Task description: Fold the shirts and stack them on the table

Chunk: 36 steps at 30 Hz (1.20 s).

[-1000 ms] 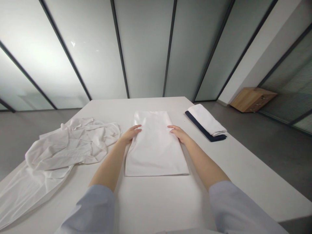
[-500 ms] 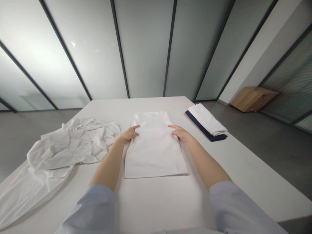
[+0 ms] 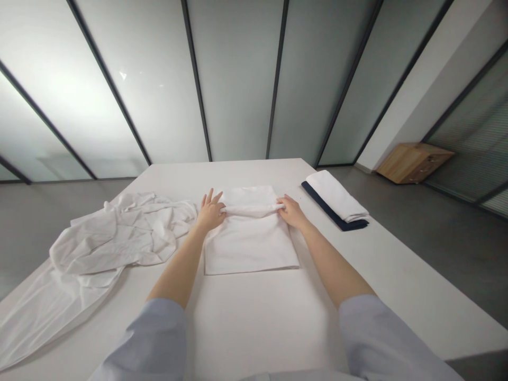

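Note:
A folded white cloth (image 3: 252, 246) lies flat in front of me, with a raised ridge across it between my hands. My left hand (image 3: 211, 212) pinches the left end of that ridge between thumb and forefinger, its other fingers spread upward. On the opposite side my right hand (image 3: 291, 211) is closed on the ridge's right end. Beyond the ridge the far part of the cloth still rests on the table. Whether it is a garment or a plain sheet, I cannot tell.
Crumpled white fabric (image 3: 119, 238) is heaped on the left, trailing over the table's near left side. To the right, a folded white cloth (image 3: 337, 196) sits on a folded dark navy cloth (image 3: 347, 226). The white table (image 3: 257, 328) carries everything. A wooden cabinet (image 3: 413, 161) stands on the floor.
Both hands have gone from resting on the cloth's sides to gripping it. A ridge has risen between them, and the cloth's near edge has slid away from me.

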Each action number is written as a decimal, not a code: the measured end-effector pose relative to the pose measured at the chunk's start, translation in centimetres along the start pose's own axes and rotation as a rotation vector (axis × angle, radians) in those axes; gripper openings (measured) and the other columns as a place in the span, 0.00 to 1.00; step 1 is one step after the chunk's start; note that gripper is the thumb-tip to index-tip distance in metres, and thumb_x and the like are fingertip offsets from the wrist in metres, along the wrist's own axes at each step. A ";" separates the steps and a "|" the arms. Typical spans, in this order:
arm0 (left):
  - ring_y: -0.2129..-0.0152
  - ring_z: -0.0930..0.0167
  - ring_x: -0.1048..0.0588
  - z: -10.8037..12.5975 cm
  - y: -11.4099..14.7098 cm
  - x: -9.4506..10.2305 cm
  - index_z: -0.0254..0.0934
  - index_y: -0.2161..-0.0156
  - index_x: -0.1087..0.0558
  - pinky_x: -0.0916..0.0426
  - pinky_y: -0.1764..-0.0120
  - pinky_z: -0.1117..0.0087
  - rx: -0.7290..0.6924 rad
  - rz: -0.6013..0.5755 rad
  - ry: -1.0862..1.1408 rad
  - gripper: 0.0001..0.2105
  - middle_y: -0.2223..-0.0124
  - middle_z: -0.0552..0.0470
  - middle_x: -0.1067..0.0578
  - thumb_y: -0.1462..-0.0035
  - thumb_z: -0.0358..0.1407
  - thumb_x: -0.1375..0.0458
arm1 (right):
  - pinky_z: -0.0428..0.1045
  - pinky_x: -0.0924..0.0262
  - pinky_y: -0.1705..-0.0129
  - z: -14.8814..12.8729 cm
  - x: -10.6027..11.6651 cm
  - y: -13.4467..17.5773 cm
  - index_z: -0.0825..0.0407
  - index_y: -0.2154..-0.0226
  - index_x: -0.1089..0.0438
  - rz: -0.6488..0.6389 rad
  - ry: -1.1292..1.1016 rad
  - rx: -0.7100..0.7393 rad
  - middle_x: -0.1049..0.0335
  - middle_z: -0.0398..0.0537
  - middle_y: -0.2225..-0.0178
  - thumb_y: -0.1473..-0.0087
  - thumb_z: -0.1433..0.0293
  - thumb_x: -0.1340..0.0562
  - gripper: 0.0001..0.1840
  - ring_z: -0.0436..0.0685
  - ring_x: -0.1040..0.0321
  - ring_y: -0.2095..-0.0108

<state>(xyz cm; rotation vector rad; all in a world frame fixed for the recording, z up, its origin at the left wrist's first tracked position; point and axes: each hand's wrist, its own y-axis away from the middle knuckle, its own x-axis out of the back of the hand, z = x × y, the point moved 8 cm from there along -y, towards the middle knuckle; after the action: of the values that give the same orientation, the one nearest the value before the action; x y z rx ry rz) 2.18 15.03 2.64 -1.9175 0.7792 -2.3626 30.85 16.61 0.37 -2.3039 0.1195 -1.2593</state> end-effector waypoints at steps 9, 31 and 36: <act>0.65 0.64 0.25 -0.6 -1.2 9.4 0.36 0.59 0.24 0.32 0.60 0.68 0.008 -0.071 0.296 0.19 0.64 0.50 0.22 0.47 0.48 0.45 | 0.49 0.38 0.63 -2.5 8.3 -2.1 0.50 0.53 0.33 0.106 -0.455 -0.023 0.29 0.47 0.58 0.53 0.68 0.40 0.22 0.57 0.33 0.62; 0.57 0.60 0.25 -0.2 0.6 -1.2 0.38 0.54 0.32 0.38 0.50 0.62 0.033 -0.169 -0.006 0.16 0.57 0.44 0.23 0.51 0.31 0.43 | 0.56 0.44 0.45 -1.1 1.4 0.9 0.51 0.51 0.34 -0.057 0.063 0.106 0.27 0.52 0.55 0.54 0.79 0.43 0.25 0.62 0.35 0.48; 0.53 0.60 0.28 -1.5 3.5 -4.2 0.39 0.51 0.34 0.36 0.51 0.63 0.116 -0.168 0.068 0.19 0.51 0.43 0.26 0.50 0.31 0.44 | 0.53 0.39 0.51 1.2 -1.7 3.7 0.50 0.55 0.32 -0.229 0.018 -0.009 0.28 0.51 0.51 0.53 0.78 0.42 0.21 0.59 0.31 0.54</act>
<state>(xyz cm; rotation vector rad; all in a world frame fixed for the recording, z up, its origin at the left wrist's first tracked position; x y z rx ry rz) 0.81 13.75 -2.68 -1.9363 0.4883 -2.5173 31.41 14.39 -3.23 -2.3659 -0.1368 -1.3926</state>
